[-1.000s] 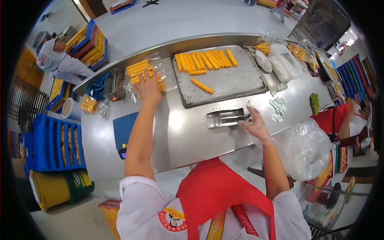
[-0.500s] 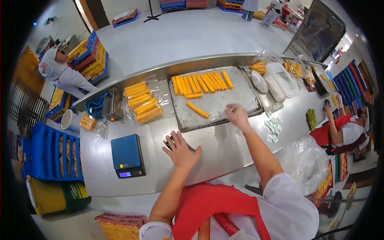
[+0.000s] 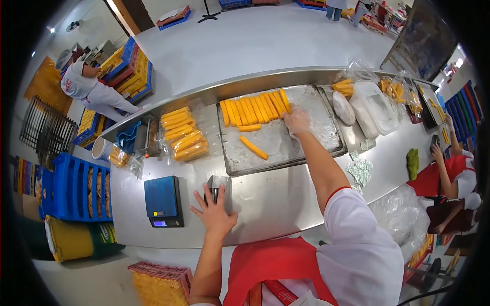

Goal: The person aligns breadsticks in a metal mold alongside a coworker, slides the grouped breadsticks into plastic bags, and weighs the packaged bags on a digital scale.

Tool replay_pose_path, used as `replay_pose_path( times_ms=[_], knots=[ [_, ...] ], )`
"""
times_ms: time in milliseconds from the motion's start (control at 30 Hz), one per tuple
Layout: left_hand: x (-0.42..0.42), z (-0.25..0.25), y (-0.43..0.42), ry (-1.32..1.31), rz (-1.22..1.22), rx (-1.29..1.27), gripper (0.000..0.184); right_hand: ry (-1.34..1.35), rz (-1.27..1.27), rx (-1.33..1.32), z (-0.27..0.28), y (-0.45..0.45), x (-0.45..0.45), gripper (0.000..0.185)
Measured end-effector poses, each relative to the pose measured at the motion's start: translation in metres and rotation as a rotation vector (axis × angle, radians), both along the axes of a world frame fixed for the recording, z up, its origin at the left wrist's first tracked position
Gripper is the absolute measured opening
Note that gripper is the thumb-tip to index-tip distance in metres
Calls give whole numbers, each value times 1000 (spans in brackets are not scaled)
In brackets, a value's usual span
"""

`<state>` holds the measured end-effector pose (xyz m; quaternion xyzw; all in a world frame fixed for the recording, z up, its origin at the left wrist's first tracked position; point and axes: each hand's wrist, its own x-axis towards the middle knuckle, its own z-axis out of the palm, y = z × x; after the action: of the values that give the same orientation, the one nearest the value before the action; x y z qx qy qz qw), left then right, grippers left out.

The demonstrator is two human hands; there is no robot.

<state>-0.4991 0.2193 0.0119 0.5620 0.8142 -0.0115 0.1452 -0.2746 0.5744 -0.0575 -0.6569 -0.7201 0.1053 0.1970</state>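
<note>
A row of yellow sticks (image 3: 247, 111) lies on the metal baking tray (image 3: 286, 148), with one short stick across below it and one longer stick slanting apart. My right hand (image 3: 297, 122), in a clear glove, is at the row's right end, its fingers bent together against the last stick. My left hand (image 3: 214, 211) is spread on the steel table over a small metal scoop-like tool (image 3: 219, 184), its fingers apart at the tool's near side. Bagged yellow sticks (image 3: 185, 135) lie left of the tray. A blue-topped scale (image 3: 163, 198) stands left of my left hand.
Right of the tray are a clear plastic tub (image 3: 376, 108), wrapped white packages (image 3: 343, 108), small packets (image 3: 360, 172) and a green cloth (image 3: 412, 163). A metal box (image 3: 152, 137) stands at the back left. Co-workers are at the far left and far right.
My right hand has moved up and left to the end stick of the row. My left hand has shifted slightly left and down, uncovering more of the metal tool. The camera view has turned slightly.
</note>
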Motion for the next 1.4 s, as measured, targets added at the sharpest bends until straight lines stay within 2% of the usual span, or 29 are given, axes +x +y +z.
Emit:
replay_pose_path(
  times_ms=[33, 100, 167, 200, 267, 333, 367, 433, 533, 600, 667, 733, 800, 833, 933, 967, 1033, 1067, 1133, 1200, 1233, 1267, 1300, 1333, 1400],
  knots=[
    [3, 0, -4, -23, 79, 33, 103, -1, -12, -41, 3, 1, 4, 49],
    [1, -13, -12, -27, 56, 102, 100, -2, -33, -83, 16, -1, 11, 50],
    [-4, -28, -17, -33, 30, 176, 97, 91, -24, -247, 38, -5, 11, 55],
    [-7, -34, -18, -20, -24, 273, 90, 97, -31, -244, 34, -5, 9, 55],
    [-13, -43, -22, 2, -89, 371, 83, -137, 64, -85, 24, -5, 4, 54],
    [-18, -45, -23, -11, -160, 436, 62, -124, 29, -56, 10, -3, 4, 54],
    [-22, -46, -25, -6, -176, 429, 62, -122, 3, -30, 2, -3, 7, 55],
    [-28, -48, -30, -52, -238, 468, 44, -112, -35, -45, -6, -12, 17, 54],
    [-34, -48, -38, -85, -363, 515, 35, -88, -104, -32, -2, -50, 39, 53],
    [-32, -46, -39, -132, -439, 524, 34, -75, -156, -18, 10, -88, 55, 52],
    [-26, -48, -39, -200, -541, 535, 34, 693, -70, -294, 17, -129, 77, 55],
    [-14, -49, -31, -270, -573, 503, 34, 1032, 178, -489, 16, -168, 94, 55],
    [-2, -48, -22, -303, -661, 500, 38, 962, 474, -515, 21, -215, 100, 52],
    [3, -48, -17, -304, -683, 507, 42, 884, 562, -431, 9, -233, 96, 48],
    [19, -50, -1, -386, -808, 520, 49, 357, 799, 115, -9, -272, 85, 14],
    [24, -51, 5, -392, -908, 554, 55, 346, 759, 132, 2, -281, 81, 14],
    [33, -55, 14, -410, -1006, 547, 57, 1046, -64, -1001, 38, -298, 71, 18],
    [37, -56, 18, -417, -1062, 536, 59, 1064, -88, -975, 30, -298, 66, 18],
    [45, -55, 23, -430, -1113, 526, 60, 1066, -290, -1011, 6, -295, 64, 28],
    [50, -55, 28, -433, -1152, 513, 62, 1103, -371, -927, 46, -311, 72, 27],
    [49, -56, 30, -438, -1166, 494, 64, 1055, -361, -1004, 61, -315, 79, 27],
    [48, -55, 30, -440, -1163, 481, 67, 994, -337, -1085, 70, -317, 82, 30],
    [49, -50, 29, -429, -1142, 496, 67, 978, -312, -1086, 54, -317, 83, 30],
    [52, -44, 29, -376, -1167, 453, 72, 911, -80, -778, 19, -317, 83, 28],
    [55, -30, 21, -230, -1091, 383, 79, 848, 213, -466, -22, -315, 81, 29]
  ],
)
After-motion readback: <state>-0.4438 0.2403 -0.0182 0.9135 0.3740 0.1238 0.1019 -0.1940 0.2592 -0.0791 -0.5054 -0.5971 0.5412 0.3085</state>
